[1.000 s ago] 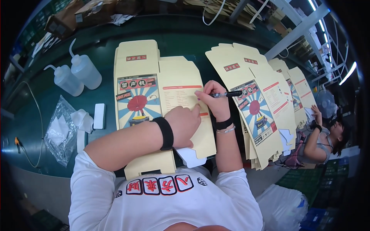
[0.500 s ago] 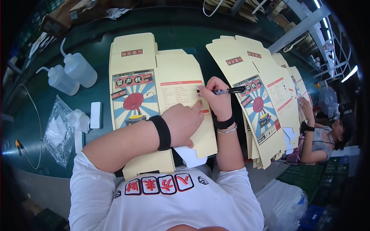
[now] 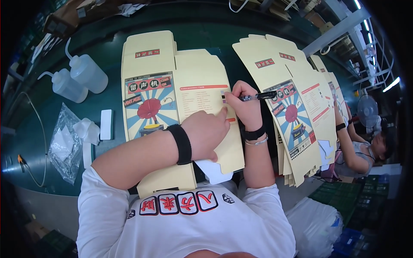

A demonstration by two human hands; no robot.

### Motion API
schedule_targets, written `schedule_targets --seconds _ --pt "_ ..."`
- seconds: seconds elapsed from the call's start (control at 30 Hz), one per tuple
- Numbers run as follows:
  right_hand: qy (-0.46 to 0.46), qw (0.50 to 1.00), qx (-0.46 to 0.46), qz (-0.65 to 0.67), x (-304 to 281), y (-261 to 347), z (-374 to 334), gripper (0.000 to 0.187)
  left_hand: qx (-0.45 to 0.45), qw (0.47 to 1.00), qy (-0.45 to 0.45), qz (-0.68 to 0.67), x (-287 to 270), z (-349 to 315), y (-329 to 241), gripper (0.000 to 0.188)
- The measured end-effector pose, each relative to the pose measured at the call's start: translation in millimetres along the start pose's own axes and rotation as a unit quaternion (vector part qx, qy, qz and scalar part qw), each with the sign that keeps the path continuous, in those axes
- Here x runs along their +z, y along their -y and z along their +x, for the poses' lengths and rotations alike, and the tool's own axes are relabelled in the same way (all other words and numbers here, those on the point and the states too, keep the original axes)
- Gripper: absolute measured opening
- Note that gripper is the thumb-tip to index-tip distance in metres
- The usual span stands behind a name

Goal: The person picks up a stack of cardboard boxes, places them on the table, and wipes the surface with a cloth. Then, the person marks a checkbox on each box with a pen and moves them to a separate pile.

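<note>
A flat, unfolded cream carton (image 3: 200, 64), printed with a red gramophone picture and a text panel, lies on the bench before me. My left hand (image 3: 204, 134) rests on its text panel, index finger stretched toward the panel's right edge and thumb apart. At that same edge, beside small coloured marks, my right hand (image 3: 246, 109) pinches a black pen (image 3: 263, 95). The pen's dark end points right; its tip is hidden by my fingers. A white piece (image 3: 213, 171) shows under the carton's lower edge.
To the right lies a fanned stack of similar cartons (image 3: 275, 58). Two squeeze bottles (image 3: 88, 73) stand at the left, near a clear plastic bag (image 3: 64, 148) and a white block (image 3: 106, 124). At the far right, a co-worker's arm (image 3: 346, 146) reaches toward more cartons.
The view has shifted slightly, so the cartons sit a little higher in the picture. Both my hands keep nearly the same place on the carton. The co-worker's arm has moved.
</note>
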State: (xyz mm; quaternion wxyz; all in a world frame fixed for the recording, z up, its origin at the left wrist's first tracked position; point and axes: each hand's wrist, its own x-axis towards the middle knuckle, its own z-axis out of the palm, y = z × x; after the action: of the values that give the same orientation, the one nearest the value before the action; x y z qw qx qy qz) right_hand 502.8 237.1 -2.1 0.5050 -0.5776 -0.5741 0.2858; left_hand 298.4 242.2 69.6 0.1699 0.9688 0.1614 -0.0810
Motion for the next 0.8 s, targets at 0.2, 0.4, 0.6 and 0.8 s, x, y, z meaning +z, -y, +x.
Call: schedule_targets --seconds 0.2,0.4,0.6,0.8 --pt "-0.003 1.000 0.011 0.003 -1 3 -2 0.032 0.001 1.000 0.009 -0.005 -3 0 -2 0.080" --pt "-0.023 0.999 0.018 0.016 2 5 0 0.031 0.001 1.000 0.001 -0.001 -1 3 1 0.081" --pt "-0.032 0.999 0.007 -0.002 -1 2 -4 0.030 0.011 1.000 -0.004 0.004 0 1 -4 0.082" --pt "-0.069 0.983 0.072 0.153 -5 43 -12 0.027 0.007 1.000 -0.017 0.004 -8 -13 1 0.075"
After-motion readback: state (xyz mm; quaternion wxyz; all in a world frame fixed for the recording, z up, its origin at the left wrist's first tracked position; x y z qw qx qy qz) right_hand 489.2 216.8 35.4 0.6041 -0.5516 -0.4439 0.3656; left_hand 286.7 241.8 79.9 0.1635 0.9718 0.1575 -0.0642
